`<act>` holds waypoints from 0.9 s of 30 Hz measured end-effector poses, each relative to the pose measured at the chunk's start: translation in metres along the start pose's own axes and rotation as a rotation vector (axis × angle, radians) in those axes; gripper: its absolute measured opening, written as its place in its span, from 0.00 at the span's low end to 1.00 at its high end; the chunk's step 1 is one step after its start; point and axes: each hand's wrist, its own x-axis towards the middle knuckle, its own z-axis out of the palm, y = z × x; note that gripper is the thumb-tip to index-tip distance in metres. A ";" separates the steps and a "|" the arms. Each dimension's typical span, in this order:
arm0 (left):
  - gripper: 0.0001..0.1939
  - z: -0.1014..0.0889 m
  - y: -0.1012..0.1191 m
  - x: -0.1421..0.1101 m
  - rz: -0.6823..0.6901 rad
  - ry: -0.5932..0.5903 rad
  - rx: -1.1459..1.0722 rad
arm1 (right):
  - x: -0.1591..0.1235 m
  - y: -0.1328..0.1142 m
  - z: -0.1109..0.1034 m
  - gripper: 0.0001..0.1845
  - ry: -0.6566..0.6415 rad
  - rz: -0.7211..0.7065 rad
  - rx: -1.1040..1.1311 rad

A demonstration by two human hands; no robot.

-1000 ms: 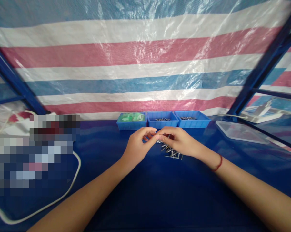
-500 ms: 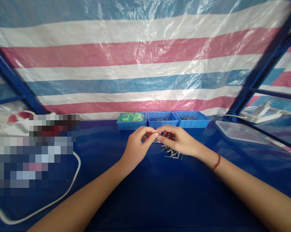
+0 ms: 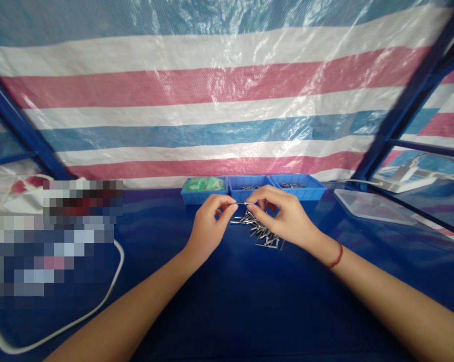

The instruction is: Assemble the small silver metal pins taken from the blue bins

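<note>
Between my two hands a thin silver blind rivet [image 3: 242, 203] lies level, with its flange towards the right. My left hand [image 3: 212, 223] pinches the left end of its pin between thumb and fingertips. The other end is in the fingertips of my right hand [image 3: 282, 213], which hides part of it. Just below, a loose pile of similar rivets [image 3: 263, 232] lies on the blue table [image 3: 242, 301], partly covered by my right hand.
Behind my hands stand a blue bin with green packets [image 3: 204, 184], a middle bin [image 3: 245, 181] and a right bin [image 3: 313, 188], both holding small metal pieces. A translucent lid [image 3: 374, 206] lies at right. A white cable [image 3: 116, 281] loops at left beside a blurred-out area.
My hands have drawn slightly apart, and the rivet between them now shows. My right hand has risen a little, uncovering more of the pile.
</note>
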 end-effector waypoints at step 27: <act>0.10 0.023 0.014 -0.023 0.208 -0.598 0.420 | -0.005 0.087 -0.025 0.15 0.154 0.315 -0.695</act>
